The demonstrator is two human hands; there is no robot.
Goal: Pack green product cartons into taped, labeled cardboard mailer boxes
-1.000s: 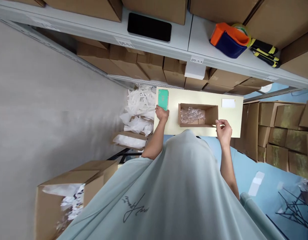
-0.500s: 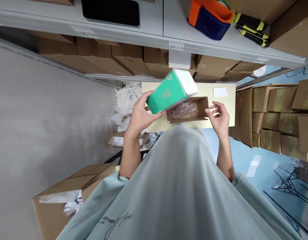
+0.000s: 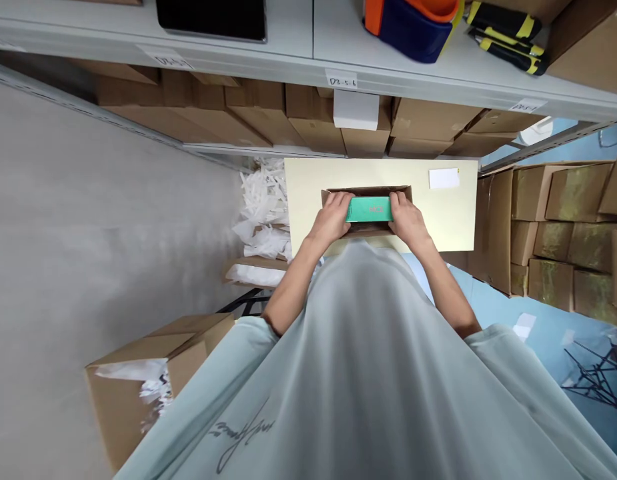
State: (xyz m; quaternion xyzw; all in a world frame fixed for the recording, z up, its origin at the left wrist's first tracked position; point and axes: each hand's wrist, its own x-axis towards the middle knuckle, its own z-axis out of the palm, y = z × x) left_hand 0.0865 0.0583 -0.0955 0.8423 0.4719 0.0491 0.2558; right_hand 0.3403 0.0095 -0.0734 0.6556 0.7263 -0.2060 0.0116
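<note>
Your hands (image 3: 332,218) cover both ends of the green box (image 3: 371,209), which hides most of the carton's (image 3: 371,229) inside, your shirt (image 3: 368,347) blocks part of the tabletop's (image 3: 453,220) near edge, and the view's top edge crops the phone (image 3: 213,17) and orange-blue holder (image 3: 413,32).

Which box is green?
The box held between the left hand and right hand, at the open carton; the cardboard boxes around are brown.

Head-worn view, from above, facing forward and down, table (image 3: 448,217) ahead
</note>
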